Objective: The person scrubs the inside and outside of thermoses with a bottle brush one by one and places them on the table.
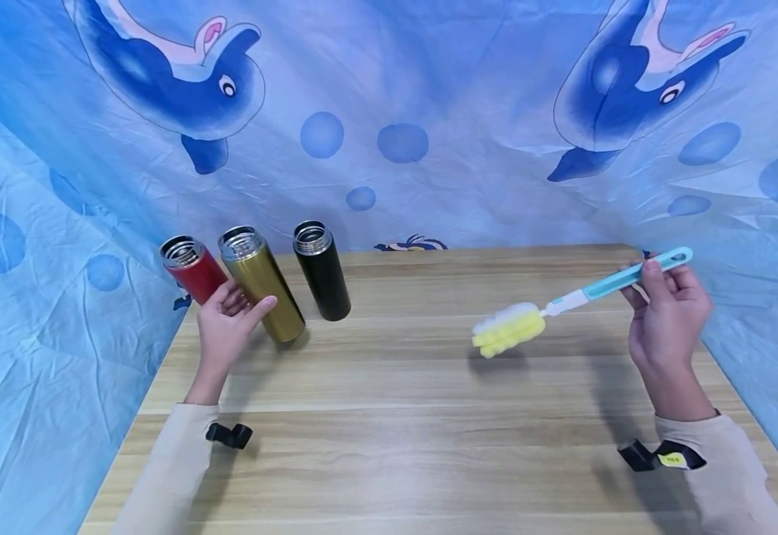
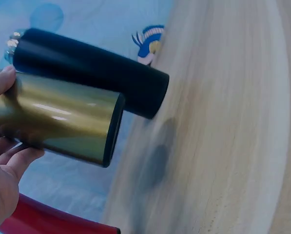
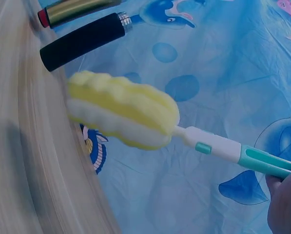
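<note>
My left hand (image 1: pixel 227 323) grips a gold thermos flask (image 1: pixel 263 286) around its side, thumb on one side and fingers on the other. The flask has no lid, and its steel mouth faces up. Behind that hand is a red flask (image 1: pixel 196 269), partly hidden, while a black flask (image 1: pixel 324 275) stands to the right; both are also lidless. At the right, my right hand (image 1: pixel 669 319) holds a bottle brush by its turquoise and white handle (image 1: pixel 619 282). The brush's yellow and white sponge head (image 3: pixel 123 109) points left, above the table.
A wood-grain table (image 1: pixel 389 446) spreads under both hands. Blue cloth (image 1: pixel 469 200) printed with dolphins and bubbles hangs behind it and along both sides. Each wrist carries a small black camera on a strap.
</note>
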The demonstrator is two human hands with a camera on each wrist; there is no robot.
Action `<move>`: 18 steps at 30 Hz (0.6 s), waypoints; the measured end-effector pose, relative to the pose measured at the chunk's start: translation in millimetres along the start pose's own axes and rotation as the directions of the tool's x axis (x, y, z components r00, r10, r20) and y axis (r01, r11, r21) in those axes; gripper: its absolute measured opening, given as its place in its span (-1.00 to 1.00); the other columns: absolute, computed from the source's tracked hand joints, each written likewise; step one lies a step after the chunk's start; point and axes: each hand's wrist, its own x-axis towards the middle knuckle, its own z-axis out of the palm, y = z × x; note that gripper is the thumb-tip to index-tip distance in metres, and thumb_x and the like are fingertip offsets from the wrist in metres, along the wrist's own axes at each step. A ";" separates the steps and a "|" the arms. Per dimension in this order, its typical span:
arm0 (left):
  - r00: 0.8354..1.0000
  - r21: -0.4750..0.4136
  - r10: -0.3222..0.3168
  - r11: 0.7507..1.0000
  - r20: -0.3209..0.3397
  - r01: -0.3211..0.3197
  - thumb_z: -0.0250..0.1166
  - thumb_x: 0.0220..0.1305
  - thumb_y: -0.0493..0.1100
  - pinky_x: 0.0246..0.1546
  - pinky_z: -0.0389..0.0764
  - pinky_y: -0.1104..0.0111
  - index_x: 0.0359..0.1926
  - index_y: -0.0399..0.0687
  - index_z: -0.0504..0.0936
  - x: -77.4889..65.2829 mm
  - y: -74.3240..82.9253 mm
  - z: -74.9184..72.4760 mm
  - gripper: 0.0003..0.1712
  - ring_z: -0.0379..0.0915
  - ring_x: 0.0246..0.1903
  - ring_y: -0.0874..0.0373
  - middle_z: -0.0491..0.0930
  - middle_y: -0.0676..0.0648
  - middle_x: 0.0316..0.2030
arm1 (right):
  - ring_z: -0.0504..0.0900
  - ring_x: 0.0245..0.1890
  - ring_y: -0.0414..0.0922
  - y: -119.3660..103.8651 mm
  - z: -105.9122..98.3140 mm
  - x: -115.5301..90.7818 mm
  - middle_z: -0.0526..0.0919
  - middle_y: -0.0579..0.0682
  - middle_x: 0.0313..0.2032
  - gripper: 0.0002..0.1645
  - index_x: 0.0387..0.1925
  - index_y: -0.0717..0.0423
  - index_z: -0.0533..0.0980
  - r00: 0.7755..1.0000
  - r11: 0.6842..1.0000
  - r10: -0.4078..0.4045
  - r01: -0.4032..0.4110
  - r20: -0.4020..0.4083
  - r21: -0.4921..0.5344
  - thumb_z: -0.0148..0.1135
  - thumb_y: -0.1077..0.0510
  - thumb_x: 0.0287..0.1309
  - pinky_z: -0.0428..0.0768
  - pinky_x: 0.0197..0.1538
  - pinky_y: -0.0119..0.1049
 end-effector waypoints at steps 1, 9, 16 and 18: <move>1.000 -0.008 0.003 1.000 -0.015 -0.003 0.56 0.16 -0.08 0.03 0.62 0.47 0.35 -0.07 0.53 3.0 -2.5 0.8 -0.26 0.64 -0.03 0.25 0.63 -0.19 0.19 | 0.77 -0.42 0.07 0.5 0.6 0.4 0.68 0.29 -0.40 -0.79 -0.22 0.59 0.48 1.000 1.000 -0.010 0.010 0.015 0.011 0.33 0.51 0.17 0.73 -0.31 -0.22; 0.996 -0.093 0.010 0.996 -0.085 -0.018 0.58 0.13 -0.08 0.10 0.61 0.41 0.34 -0.06 0.53 19.8 -17.8 7.9 -0.24 0.64 0.08 0.12 0.61 -0.19 0.23 | 0.78 -0.43 0.19 2.9 0.6 3.7 0.65 0.38 -0.43 -0.81 -0.22 0.66 0.42 0.993 0.993 -0.062 0.052 0.096 0.104 0.24 0.60 0.16 0.68 -0.20 -0.04; 0.997 -0.106 -0.018 0.994 -0.075 0.010 0.57 0.14 -0.05 0.25 0.53 0.20 0.41 -0.02 0.47 26.7 -27.3 13.3 -0.17 0.53 0.25 -0.05 0.53 -0.16 0.32 | 0.77 -0.43 0.21 3.6 -3.4 6.2 0.70 0.46 -0.35 -0.76 -0.14 0.70 0.40 0.992 0.990 -0.083 0.072 0.091 0.121 0.19 0.65 0.15 0.69 -0.24 -0.06; 0.997 -0.107 -0.018 0.994 -0.078 0.010 0.58 0.13 -0.04 0.26 0.52 0.18 0.41 -0.03 0.47 27.2 -29.6 14.3 -0.17 0.53 0.26 -0.06 0.53 -0.16 0.32 | 0.77 -0.44 0.21 3.9 -4.3 6.7 0.70 0.47 -0.36 -0.73 -0.13 0.72 0.39 0.993 0.989 -0.092 0.082 0.075 0.120 0.20 0.66 0.13 0.69 -0.25 -0.06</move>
